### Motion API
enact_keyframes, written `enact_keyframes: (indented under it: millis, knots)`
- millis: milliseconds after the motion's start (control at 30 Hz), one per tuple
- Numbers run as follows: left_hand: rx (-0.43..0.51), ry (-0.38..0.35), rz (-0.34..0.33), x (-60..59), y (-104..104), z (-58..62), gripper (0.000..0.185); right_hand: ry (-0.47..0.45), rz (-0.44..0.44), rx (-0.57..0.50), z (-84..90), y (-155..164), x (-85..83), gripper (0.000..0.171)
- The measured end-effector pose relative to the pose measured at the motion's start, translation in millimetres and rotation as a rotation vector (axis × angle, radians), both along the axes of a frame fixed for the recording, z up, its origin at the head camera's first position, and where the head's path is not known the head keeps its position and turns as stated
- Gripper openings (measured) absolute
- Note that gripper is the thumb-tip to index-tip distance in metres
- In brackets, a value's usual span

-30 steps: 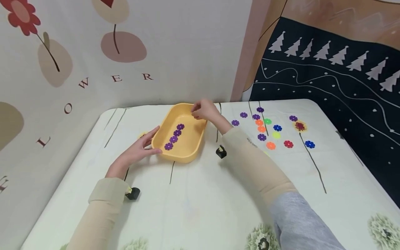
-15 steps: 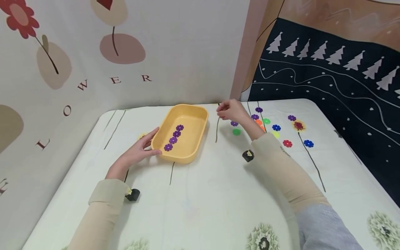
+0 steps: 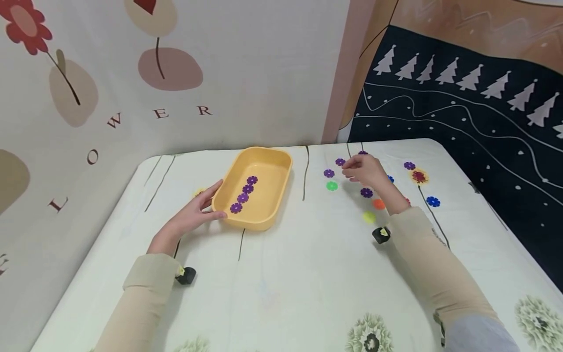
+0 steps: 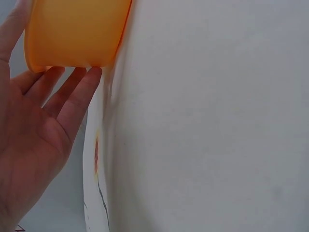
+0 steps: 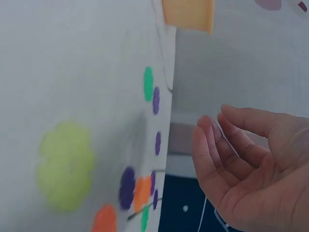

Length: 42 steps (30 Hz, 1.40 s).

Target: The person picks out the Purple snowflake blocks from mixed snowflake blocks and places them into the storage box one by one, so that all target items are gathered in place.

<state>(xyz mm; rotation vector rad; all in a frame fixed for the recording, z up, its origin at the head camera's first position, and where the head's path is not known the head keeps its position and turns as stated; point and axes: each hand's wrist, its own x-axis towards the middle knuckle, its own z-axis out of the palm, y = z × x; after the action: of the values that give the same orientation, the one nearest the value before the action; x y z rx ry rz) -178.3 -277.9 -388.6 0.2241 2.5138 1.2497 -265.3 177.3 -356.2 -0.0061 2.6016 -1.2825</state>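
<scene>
A yellow plastic tray [image 3: 269,188] lies left of the table's middle at the back. Several purple flower-shaped discs [image 3: 243,198] form a slanting row inside it. My left hand [image 3: 193,215] holds the tray's left side, thumb at the front corner of the rim, fingertips against the outer wall. In the left wrist view, the fingers [image 4: 79,99] touch the orange-looking tray wall. My right hand [image 3: 365,171] hovers over the loose discs on the right. Its fingers are loosely bent, with a gap between thumb and fingertips and nothing visible there. It hides some discs.
Around the right hand lie a green disc [image 3: 332,186], a purple disc [image 3: 329,173], an orange disc [image 3: 379,204], a yellow disc [image 3: 369,217] and a blue disc [image 3: 433,201]. Printed cloth walls stand close behind the table [image 3: 281,283].
My right hand has moved right from above the tray's far right corner to the loose discs. The left hand has stayed on the tray, and the purple row looks the same.
</scene>
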Motion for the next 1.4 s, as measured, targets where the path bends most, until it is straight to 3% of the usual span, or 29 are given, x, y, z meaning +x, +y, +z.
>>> enact_keyframes:
  millis: [167, 600, 767, 1033, 1400]
  knots:
    - [0.000, -0.001, 0.004, 0.6, 1, -0.1, 0.095, -0.028, -0.053, 0.050, -9.1, 23, 7.3, 0.026]
    - [0.005, -0.001, 0.006, 1.1, 0, -1.2, 0.096, -0.112, -0.053, 0.117, -23.3, 60, 19.5, 0.036]
    - [0.012, -0.001, 0.007, 1.5, 0, -1.2, 0.096, -0.155, -0.015, 0.149, -27.9, 65, 20.0, 0.038]
    - [0.019, -0.017, 0.017, 2.7, -2, -0.9, 0.095, -0.121, 0.068, 0.226, -36.0, 62, 14.5, 0.033]
    - [0.018, -0.019, 0.014, 1.2, 2, 1.7, 0.097, -0.105, 0.057, 0.150, -31.8, 64, 15.3, 0.025]
